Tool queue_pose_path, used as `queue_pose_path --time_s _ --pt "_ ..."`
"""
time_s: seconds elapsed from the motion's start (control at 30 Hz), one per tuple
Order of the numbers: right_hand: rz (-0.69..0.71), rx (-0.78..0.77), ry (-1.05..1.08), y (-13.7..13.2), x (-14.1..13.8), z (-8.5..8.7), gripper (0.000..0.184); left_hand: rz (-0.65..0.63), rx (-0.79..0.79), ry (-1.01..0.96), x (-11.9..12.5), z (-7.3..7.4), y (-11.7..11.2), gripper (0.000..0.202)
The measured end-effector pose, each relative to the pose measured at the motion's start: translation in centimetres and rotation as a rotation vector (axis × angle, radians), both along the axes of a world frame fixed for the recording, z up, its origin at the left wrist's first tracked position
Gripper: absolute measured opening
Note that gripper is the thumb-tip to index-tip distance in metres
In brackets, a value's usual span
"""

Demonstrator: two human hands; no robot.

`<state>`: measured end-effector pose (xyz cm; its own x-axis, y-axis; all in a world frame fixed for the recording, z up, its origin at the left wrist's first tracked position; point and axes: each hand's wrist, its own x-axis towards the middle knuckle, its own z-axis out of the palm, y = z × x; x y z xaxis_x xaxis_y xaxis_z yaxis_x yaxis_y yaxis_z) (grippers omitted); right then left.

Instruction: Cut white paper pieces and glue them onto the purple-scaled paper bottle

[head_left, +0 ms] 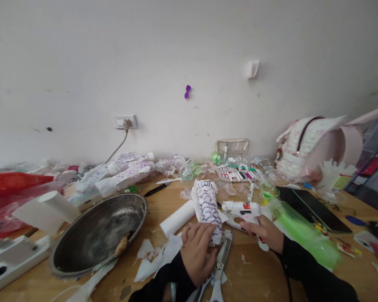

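A white paper-covered tube (207,197) with purple-blue scale markings lies on the wooden table in front of me. My left hand (199,251) is closed over its near end, fingers bent across the top. In my right hand (266,235) is a white hot glue gun (245,209), gripped by its handle, with its nozzle pointing left toward the tube; a small red light shows on it. Scissors (219,268) lie beneath and beside my left hand. To the left of the tube is a roll of white paper (178,218), touching or nearly touching it.
On the left stand a metal basin (97,235) and a power strip (22,260). Several similar scale-marked pieces (126,172) lie behind. Markers (236,174), a tablet (321,209), green plastic (305,233) and a backpack (318,147) occupy the back and right. Paper scraps (160,256) lie near my left hand.
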<state>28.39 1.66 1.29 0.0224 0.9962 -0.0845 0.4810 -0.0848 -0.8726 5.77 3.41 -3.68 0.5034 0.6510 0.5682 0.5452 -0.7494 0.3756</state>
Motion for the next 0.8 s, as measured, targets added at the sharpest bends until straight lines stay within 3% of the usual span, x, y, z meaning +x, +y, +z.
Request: queue_pose_path --time_s 0.2,0.4,0.63,0.8 --pt "-0.021 -0.041 0.038 0.1 0.0 -0.5 0.04 0.017 0.09 0.029 0.0 -0.2 0.3 0.042" --pt "-0.022 -0.054 0.229 0.4 0.2 -0.7 0.045 0.136 0.264 0.098 0.3 0.2 0.2 0.036" --pt "-0.045 -0.017 0.554 0.1 -1.6 -0.6 0.039 0.179 0.246 0.141 0.1 1.3 0.1 0.024" --pt "-0.107 -0.046 0.633 -0.2 -2.4 -0.8 0.042 0.227 0.233 0.131 -0.3 1.4 1.0 0.015"
